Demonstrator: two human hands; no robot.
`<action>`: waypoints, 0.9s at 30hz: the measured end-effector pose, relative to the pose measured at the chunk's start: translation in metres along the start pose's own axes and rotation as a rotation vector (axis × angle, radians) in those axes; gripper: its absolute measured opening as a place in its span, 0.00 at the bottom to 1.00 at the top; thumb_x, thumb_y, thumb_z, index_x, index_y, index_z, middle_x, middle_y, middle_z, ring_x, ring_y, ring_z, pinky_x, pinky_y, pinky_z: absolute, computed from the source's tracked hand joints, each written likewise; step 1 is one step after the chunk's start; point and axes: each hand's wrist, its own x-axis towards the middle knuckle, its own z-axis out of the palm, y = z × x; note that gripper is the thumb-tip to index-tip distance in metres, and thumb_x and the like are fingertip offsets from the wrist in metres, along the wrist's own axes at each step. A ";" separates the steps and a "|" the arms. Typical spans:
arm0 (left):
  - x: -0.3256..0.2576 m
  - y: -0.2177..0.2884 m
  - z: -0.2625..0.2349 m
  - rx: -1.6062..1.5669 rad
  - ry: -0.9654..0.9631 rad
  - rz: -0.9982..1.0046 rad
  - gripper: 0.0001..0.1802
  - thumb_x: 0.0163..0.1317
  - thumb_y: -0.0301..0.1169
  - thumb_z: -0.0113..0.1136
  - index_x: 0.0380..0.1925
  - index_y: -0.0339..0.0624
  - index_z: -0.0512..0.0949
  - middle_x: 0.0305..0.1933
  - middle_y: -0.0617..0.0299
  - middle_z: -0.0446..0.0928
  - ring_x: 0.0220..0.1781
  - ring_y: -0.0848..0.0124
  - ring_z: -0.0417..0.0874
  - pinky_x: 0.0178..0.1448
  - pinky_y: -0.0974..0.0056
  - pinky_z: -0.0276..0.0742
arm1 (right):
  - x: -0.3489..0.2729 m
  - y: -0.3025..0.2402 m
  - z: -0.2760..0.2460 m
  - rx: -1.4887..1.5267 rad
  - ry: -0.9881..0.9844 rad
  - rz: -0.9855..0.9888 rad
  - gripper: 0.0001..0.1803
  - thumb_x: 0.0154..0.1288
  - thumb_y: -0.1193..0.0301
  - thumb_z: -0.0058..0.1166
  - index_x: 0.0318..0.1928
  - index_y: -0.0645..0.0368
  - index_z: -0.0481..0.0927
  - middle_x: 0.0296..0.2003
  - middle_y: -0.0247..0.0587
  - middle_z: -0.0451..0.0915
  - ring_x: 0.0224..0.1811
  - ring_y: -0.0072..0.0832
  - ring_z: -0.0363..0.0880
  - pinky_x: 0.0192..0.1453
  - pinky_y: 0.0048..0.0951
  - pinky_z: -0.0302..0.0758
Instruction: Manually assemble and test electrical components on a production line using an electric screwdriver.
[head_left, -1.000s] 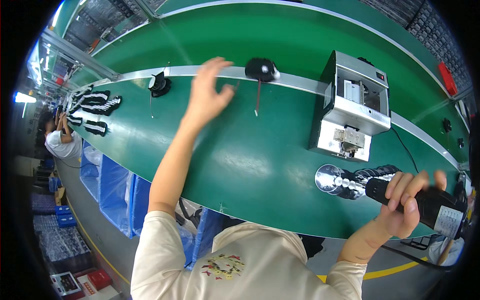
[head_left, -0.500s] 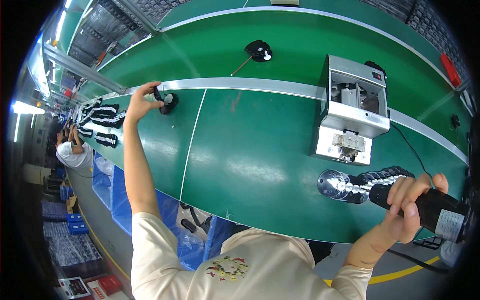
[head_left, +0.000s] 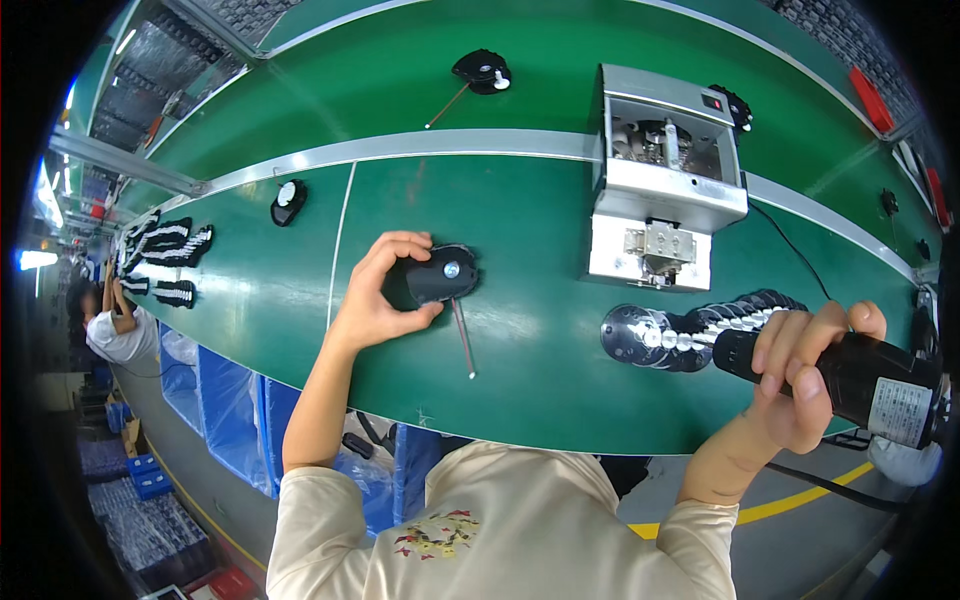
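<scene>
Hands clamped: left hand [head_left: 385, 295] on black part [head_left: 440, 278], right hand [head_left: 800, 375] on screwdriver [head_left: 850, 375]; metal feeder box [head_left: 665, 190] behind.

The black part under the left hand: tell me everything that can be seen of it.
The black part is a flat, rounded piece that looks like moulded plastic, with a small shiny round hub on its upper face. A thin rod runs from it toward the person. It lies flat on the green belt, left of the grey metal machine. The left hand grips it, fingers over its far edge, thumb at its near edge.
</scene>
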 end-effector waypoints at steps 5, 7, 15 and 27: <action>0.004 0.029 -0.001 0.238 -0.127 0.049 0.22 0.37 0.23 0.74 0.36 0.40 0.79 0.57 0.54 0.74 0.60 0.51 0.79 0.63 0.53 0.77 | -0.003 -0.004 -0.009 0.004 0.004 0.009 0.33 0.61 0.75 0.58 0.65 0.64 0.59 0.20 0.33 0.72 0.15 0.22 0.68 0.23 0.29 0.71; 0.007 0.034 0.006 0.204 -0.169 0.063 0.15 0.38 0.23 0.74 0.30 0.40 0.81 0.56 0.53 0.74 0.56 0.51 0.80 0.58 0.55 0.80 | -0.002 -0.006 -0.008 0.007 0.004 0.013 0.32 0.61 0.75 0.59 0.63 0.64 0.60 0.21 0.34 0.72 0.15 0.23 0.68 0.23 0.30 0.71; 0.032 0.076 0.096 -0.024 -0.206 0.468 0.16 0.42 0.22 0.73 0.35 0.44 0.84 0.53 0.55 0.74 0.56 0.53 0.78 0.55 0.54 0.81 | -0.001 -0.001 -0.006 0.032 -0.070 0.019 0.33 0.61 0.76 0.58 0.67 0.60 0.65 0.25 0.33 0.70 0.16 0.21 0.68 0.26 0.27 0.70; 0.054 0.080 0.137 -0.054 -0.292 0.564 0.20 0.45 0.23 0.71 0.42 0.47 0.86 0.59 0.54 0.75 0.60 0.50 0.74 0.58 0.54 0.79 | -0.003 0.004 -0.009 -0.001 -0.161 0.059 0.33 0.62 0.75 0.60 0.67 0.57 0.63 0.25 0.33 0.71 0.17 0.22 0.69 0.27 0.28 0.72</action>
